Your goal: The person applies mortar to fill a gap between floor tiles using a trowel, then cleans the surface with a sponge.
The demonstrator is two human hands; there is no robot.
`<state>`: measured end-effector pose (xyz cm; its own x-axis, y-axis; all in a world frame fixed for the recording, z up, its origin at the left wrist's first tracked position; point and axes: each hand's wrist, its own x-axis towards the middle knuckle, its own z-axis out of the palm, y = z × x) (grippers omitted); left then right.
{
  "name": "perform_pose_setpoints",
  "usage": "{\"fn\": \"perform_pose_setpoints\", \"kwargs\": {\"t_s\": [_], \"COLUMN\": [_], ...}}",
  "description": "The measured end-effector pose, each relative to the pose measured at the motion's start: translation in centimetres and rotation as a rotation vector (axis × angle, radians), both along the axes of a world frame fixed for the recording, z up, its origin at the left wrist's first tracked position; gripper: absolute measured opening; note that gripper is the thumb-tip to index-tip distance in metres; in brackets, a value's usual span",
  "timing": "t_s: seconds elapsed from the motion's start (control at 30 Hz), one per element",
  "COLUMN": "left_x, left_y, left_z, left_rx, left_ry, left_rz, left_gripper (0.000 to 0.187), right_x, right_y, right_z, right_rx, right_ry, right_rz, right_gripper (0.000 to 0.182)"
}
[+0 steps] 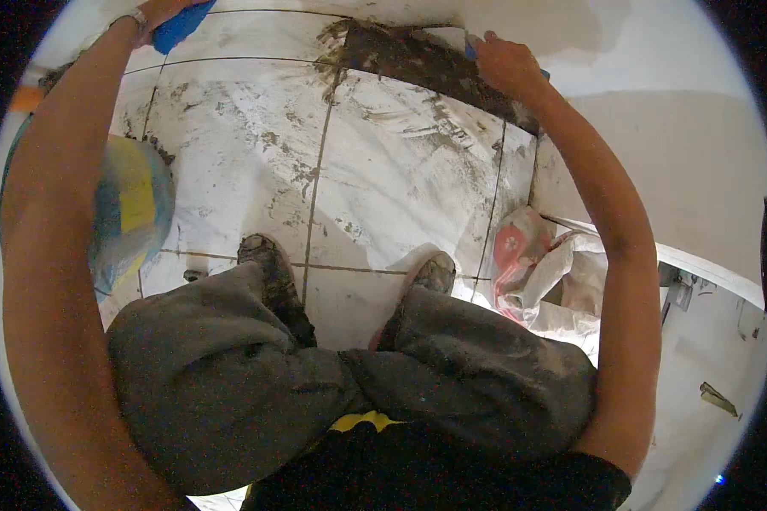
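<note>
My left hand, partly cut off by the top edge, is closed on a flat blue object whose kind I cannot make out. At the far wall, my right hand grips a putty knife with a pale blade and bits of blue handle showing. The blade lies over a dark, dirt-covered strip of floor where a tile seems absent. White floor tiles smeared with grey-brown mortar or mud spread between my hands and my shoes.
A bulging blue-green and yellow plastic sack stands at the left, beside my left arm. By the right wall lies a crumpled white and red bag, open at the top. A white wall rises at the right. My shoes are on the tiles.
</note>
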<state>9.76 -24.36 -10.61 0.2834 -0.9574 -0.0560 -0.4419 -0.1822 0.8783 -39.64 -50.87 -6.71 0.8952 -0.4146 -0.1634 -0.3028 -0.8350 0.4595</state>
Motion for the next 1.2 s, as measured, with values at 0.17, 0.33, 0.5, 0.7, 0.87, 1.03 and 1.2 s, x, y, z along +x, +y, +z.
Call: {"fn": "perform_pose_setpoints", "kwargs": {"t_s": [0.17, 0.33, 0.5, 0.7, 0.87, 1.03, 1.2], "left_x": [-2.7, -3.0, -5.2, -1.9, -2.2, -3.4, -4.1], "left_y": [0.0, -1.3, -3.4, -2.4, -0.3, -2.0, -3.8], "left_z": [3.5, 3.4, 4.9, 4.2, 4.4, 4.5, 4.4], "left_rx": [0.424, 0.355, 0.427, 0.433, 0.539, 0.526, 0.455], "left_ry": [0.048, 0.079, 0.071, 0.005, 0.091, 0.021, 0.052], "left_rz": [0.097, 0.08, 0.011, 0.024, 0.077, 0.095, 0.073], "left_gripper": [0.047, 0.049, 0.053, 0.051, 0.051, 0.05, 0.069], "right_x": [-3.8, -4.0, -0.1, -7.4, -11.8, -9.4, -10.8], "right_y": [-1.6, -2.0, -1.5, -4.0, -5.9, -2.9, -4.5], "right_z": [1.6, 0.8, 0.3, 0.4, 2.1, 4.0, 4.0], "right_rx": [-0.011, -0.054, 0.048, -0.057, -0.107, -0.002, -0.041], "right_ry": [0.056, -0.049, 0.203, -0.05, 0.093, 0.105, 0.176], "right_rz": [-0.06, 0.074, -0.112, -0.011, -0.144, -0.198, -0.239], "right_gripper": [0.03, 0.027, 0.049, 0.025, 0.023, 0.024, 0.027]}}
